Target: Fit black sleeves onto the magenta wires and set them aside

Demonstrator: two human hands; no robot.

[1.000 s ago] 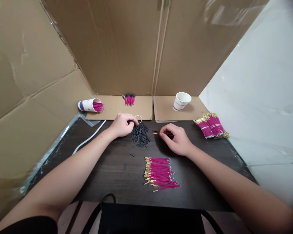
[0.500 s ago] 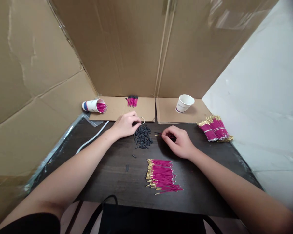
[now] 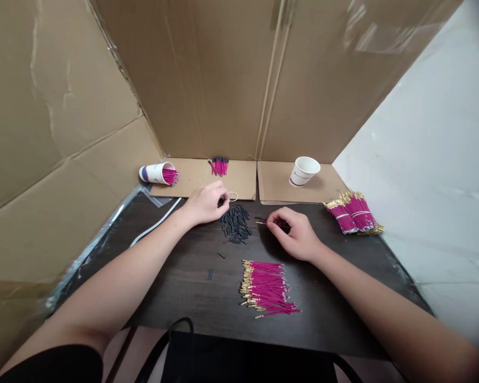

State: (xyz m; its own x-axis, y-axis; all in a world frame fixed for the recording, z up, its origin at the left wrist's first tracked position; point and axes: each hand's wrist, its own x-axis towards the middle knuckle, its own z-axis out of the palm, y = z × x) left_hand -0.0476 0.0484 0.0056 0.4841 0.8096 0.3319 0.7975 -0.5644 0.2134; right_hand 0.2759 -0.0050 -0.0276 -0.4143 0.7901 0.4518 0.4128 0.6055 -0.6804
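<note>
My left hand (image 3: 208, 203) is at the upper left edge of a pile of short black sleeves (image 3: 236, 226), thumb and fingers closed together; what is between the fingertips is hidden. Right of the pile, my right hand (image 3: 292, 233) pinches a thin magenta wire (image 3: 261, 223) whose gold-coloured tip points left. The shadow of the wire falls on the dark table just behind it. Nearer to me lies a row of magenta wires (image 3: 265, 287), gold ends to the left. One loose black sleeve (image 3: 222, 255) sits apart from the pile.
On cardboard at the back are black-ended magenta wires (image 3: 219, 166), a tipped paper cup (image 3: 151, 173) with wires inside and an upright paper cup (image 3: 304, 171). Banded wire bundles (image 3: 353, 213) lie at right. A pale ring (image 3: 233, 196) is beside my left hand.
The whole view has shifted slightly, so everything appears a little further right. Both hands keep nearly the same place and grip.
</note>
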